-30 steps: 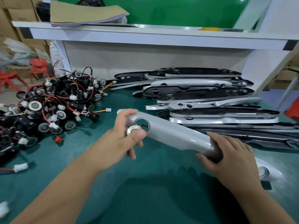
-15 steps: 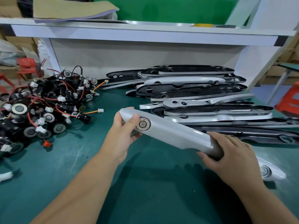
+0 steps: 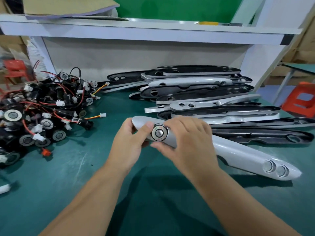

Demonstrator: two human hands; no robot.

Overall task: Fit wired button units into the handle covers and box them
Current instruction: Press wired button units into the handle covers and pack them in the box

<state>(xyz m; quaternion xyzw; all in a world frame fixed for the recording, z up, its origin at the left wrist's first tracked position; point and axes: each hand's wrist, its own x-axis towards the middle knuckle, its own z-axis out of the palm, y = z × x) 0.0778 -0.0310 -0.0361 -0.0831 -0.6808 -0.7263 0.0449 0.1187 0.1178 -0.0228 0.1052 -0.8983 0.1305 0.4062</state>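
Note:
A long silver handle cover (image 3: 238,152) lies slanted across the green mat, its left tip raised. A round button unit (image 3: 159,133) with a black ring sits in the hole near that tip. My left hand (image 3: 131,142) grips the tip, its thumb beside the button. My right hand (image 3: 187,142) grips the cover just right of the button, fingers curled over the top and thumb underneath. Two more round holes (image 3: 275,168) show at the cover's far right end.
A tangled heap of wired button units (image 3: 42,113) with red and black leads lies at the left. A stack of silver and black handle covers (image 3: 204,96) fills the back right. A white shelf frame (image 3: 144,29) runs overhead. An orange stool (image 3: 301,101) stands at the right.
My right hand has slid from the cover's middle up to the left end beside the button. The button now sits in the hole, and my left thumb has shifted off it.

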